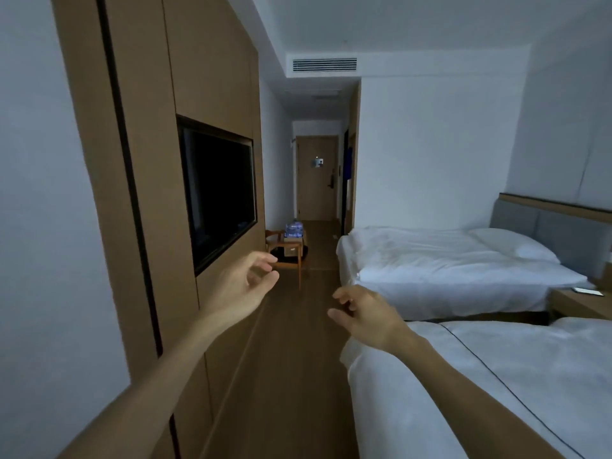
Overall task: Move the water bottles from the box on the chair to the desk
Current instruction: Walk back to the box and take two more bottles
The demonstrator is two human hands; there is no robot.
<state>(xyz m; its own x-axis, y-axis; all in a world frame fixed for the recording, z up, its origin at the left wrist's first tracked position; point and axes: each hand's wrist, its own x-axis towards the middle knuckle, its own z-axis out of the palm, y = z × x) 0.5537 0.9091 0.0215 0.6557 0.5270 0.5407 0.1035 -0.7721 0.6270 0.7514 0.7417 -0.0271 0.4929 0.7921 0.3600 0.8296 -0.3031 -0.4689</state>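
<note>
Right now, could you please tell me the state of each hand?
Left hand: open, fingers loosely curled, holding nothing.
Right hand: open, fingers loosely curled, holding nothing.

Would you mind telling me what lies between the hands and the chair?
In the head view, only bare wood floor lies between both hands and the chair.

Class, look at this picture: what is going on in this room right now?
A person stands in a hotel room with both arms out ahead. The left hand and right hand hold nothing, fingers loosely curled. Far down the floor, a wooden chair by the wall carries a box with water bottles in it. No bottle has been picked up yet. No desk is in view.
</note>
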